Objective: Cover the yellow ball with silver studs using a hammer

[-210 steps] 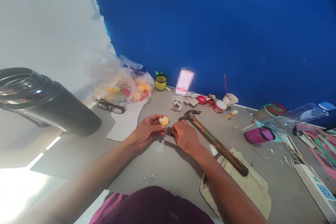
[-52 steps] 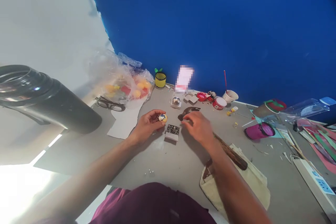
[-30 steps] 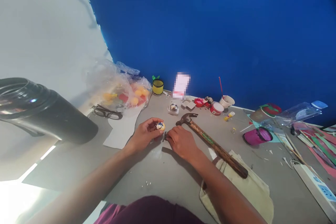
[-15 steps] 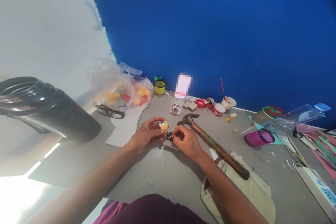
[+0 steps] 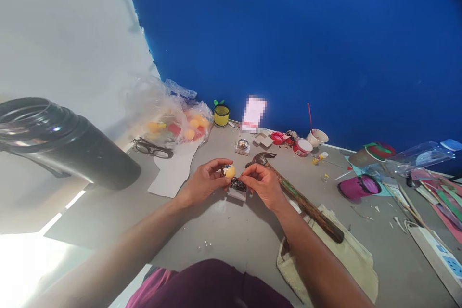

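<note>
My left hand [image 5: 205,183] has its fingers wrapped round a small yellow ball [image 5: 229,171], partly covered with shiny silver and dark bits. Just below the ball is a small box [image 5: 237,192] filled with dark, glittering pieces [image 5: 238,183]. Thumb and forefinger of my right hand [image 5: 263,184] are pinched together at the box's right edge, close to the ball. Whatever lies between those fingertips is too small to make out. Behind the hands, a silvery, shiny ball [image 5: 243,144] rests on a small white holder.
A hammer [image 5: 306,204] lies right of my right hand, partly on a cream cloth [image 5: 346,250]. Loose shiny bits [image 5: 205,245] lie in front. Glasses [image 5: 153,149], a plastic bag [image 5: 180,120] and a large dark bottle [image 5: 72,147] are leftward; a power strip [image 5: 435,260] is rightward.
My right hand has drawn back slightly from the box and risen, showing more of the glittering pieces. The ball in my left hand has shifted slightly, with more of its shiny side visible.
</note>
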Tool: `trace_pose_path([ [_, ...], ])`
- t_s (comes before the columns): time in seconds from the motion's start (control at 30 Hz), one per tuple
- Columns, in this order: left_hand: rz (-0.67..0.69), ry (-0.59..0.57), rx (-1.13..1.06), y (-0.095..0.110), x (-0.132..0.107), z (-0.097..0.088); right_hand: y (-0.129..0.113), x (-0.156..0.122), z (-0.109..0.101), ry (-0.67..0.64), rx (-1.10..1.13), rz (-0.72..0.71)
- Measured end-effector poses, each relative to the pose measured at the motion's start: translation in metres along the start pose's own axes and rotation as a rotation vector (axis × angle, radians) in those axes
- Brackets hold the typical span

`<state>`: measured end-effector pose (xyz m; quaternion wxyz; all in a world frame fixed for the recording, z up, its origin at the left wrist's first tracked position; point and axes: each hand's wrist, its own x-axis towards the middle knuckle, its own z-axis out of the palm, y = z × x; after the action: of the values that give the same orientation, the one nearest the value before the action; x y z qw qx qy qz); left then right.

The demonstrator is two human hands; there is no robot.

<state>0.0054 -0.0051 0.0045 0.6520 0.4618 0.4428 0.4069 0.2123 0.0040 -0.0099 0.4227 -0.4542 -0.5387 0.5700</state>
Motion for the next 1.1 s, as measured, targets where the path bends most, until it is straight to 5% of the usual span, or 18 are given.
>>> trace_pose_path([
  [0.3,0.023,-0.002,0.096,0.001,-0.004,0.008,0.001,0.0,0.001,-0.117,0.276,0.122],
  [1.1,0.298,0.097,0.499,0.0,-0.011,0.014,-0.005,-0.001,0.002,-0.122,0.143,0.138],
])
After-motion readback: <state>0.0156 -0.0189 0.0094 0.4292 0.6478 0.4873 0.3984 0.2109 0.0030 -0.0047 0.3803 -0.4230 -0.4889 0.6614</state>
